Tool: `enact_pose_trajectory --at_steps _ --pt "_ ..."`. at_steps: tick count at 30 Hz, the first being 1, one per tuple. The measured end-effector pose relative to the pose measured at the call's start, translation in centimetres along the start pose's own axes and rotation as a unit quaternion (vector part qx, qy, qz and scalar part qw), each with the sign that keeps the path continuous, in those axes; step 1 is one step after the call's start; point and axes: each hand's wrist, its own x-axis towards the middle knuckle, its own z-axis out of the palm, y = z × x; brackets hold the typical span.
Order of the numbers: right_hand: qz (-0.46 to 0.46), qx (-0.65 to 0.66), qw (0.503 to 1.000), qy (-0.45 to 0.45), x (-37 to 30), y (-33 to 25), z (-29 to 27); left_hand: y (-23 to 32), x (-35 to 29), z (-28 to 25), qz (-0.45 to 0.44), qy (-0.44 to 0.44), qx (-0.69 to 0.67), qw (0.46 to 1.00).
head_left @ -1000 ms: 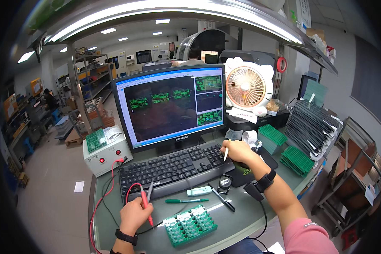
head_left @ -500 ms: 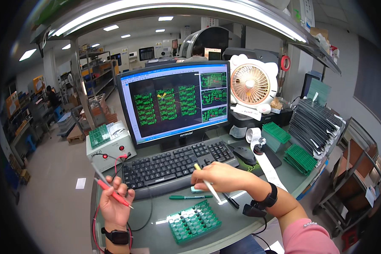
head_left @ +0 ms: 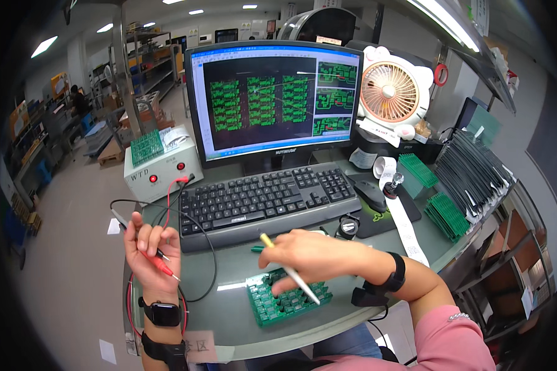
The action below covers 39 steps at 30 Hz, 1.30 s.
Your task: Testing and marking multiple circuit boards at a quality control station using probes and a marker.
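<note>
My left hand (head_left: 152, 255) is closed around two test probes, with their metal tips poking out by the palm: one is a red probe (head_left: 158, 264), the other a black probe (head_left: 161, 254). In my right hand (head_left: 315, 255) is a slim white pen-like stick (head_left: 301, 285) with a yellow end, slanting across the fingers. That hand hangs over a green circuit board panel (head_left: 267, 311) lying on the bench. Its lowered finger reaches the panel's upper side; whether it touches cannot be told. Part of the panel is hidden by the hand.
Behind the hands lie a black keyboard (head_left: 263, 201) and a mouse (head_left: 370, 196), below a monitor (head_left: 226, 71). A white box (head_left: 155, 182) with probe leads stands left. Right are a paper strip (head_left: 403, 232), green boards (head_left: 447, 217), stacked black sleeves (head_left: 476, 176) and a fan (head_left: 388, 93).
My right hand has come down from beside the keyboard to over the board panel, still with the white stick. The black probe now shows in my left hand beside the red one. The view has tilted downward.
</note>
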Motion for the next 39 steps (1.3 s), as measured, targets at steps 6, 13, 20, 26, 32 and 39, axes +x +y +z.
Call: enact_pose_trajectory --at_steps 6,13,20,26,32,39 --pt "-0.045 -0.080 0.995 0.025 -1.4 -1.5 1.8 -1.0 -0.2 1.7 -0.017 -0.016 0.130 0.991" --pt "0.056 0.002 0.985 0.162 -3.9 -0.6 0.4 -2.7 -1.8 2.1 -0.116 -0.023 0.396 0.911" --pt "0.101 0.024 0.860 0.500 -8.4 4.4 -2.0 -3.7 -2.3 4.0 -0.207 -0.072 0.430 0.876" --pt "0.295 0.047 0.786 0.542 -13.9 14.4 0.1 -6.0 -0.6 4.4 -0.286 -0.108 0.428 0.850" --pt "0.360 -0.006 0.791 0.495 -14.1 17.2 2.2 -8.1 0.2 3.4 -0.350 -0.112 0.421 0.829" --pt "0.362 0.028 0.780 0.510 -16.7 13.8 -0.1 -7.4 -1.1 0.5 -0.347 -0.066 0.430 0.831"
